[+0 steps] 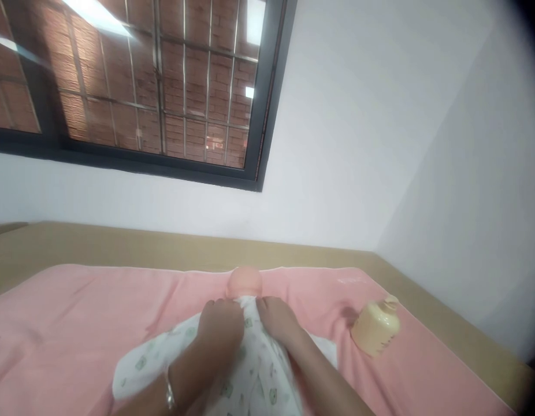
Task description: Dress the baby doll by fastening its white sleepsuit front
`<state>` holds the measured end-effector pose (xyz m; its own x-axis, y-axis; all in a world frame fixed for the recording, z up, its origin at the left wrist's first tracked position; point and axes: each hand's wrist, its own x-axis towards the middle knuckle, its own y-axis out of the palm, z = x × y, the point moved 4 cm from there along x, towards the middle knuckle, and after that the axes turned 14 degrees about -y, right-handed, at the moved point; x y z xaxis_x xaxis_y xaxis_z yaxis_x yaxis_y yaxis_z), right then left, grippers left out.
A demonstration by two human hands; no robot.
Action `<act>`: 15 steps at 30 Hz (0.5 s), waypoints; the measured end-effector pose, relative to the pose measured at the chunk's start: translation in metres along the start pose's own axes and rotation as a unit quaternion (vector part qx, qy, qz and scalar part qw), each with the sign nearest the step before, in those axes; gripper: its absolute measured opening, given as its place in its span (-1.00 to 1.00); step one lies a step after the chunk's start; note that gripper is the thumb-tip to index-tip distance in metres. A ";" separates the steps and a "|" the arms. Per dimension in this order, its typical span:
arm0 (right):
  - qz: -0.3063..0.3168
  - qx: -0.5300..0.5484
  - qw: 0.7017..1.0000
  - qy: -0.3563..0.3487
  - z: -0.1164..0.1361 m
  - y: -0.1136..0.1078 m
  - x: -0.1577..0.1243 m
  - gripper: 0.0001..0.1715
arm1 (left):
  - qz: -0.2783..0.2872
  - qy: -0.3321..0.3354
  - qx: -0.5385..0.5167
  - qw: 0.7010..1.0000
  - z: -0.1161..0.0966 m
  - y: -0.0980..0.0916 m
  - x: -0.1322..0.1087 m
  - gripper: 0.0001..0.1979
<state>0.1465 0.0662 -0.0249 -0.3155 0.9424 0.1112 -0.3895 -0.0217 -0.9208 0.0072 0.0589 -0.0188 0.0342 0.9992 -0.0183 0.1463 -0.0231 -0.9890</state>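
A baby doll (244, 281) lies with its smooth, bald head away from me; its face cannot be made out. Over its body is a white baby garment (250, 370) with small green prints, spread out wide on the left. My left hand (222, 320), below a silver bracelet, is closed with curled fingers on the garment close to the doll's neck. On the other side of the neckline, my right hand (277, 318) grips the cloth too, its fingertips partly hidden. A strip of printed cloth shows between both hands.
Under the doll lies a pink sheet (98, 312) with a few creases, on a wooden surface (172, 240). A cream-yellow bottle (375, 327) with markings stands tilted at the right. Behind are a white wall (345, 127) and a dark-framed, barred window (259, 115).
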 end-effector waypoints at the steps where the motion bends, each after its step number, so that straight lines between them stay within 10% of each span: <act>1: 0.013 0.014 1.000 0.002 -0.003 0.001 0.001 -0.32 | -0.001 0.008 0.005 1.000 -0.003 0.000 -0.002 -0.77; 9: -0.062 -0.097 0.989 -0.090 0.034 -0.006 -0.019 -0.54 | 0.098 -0.037 -0.083 0.991 0.015 -0.007 0.013 -0.62; 15: 0.026 0.017 0.999 0.017 -0.007 -0.003 0.000 -0.32 | 0.016 -0.009 -0.052 0.998 0.001 0.003 0.000 -0.78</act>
<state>0.1540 0.0692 -0.0248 -0.3072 0.9503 0.0510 -0.4030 -0.0814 -0.9116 0.0071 0.0592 -0.0219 0.0230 0.9983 -0.0531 0.2472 -0.0571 -0.9673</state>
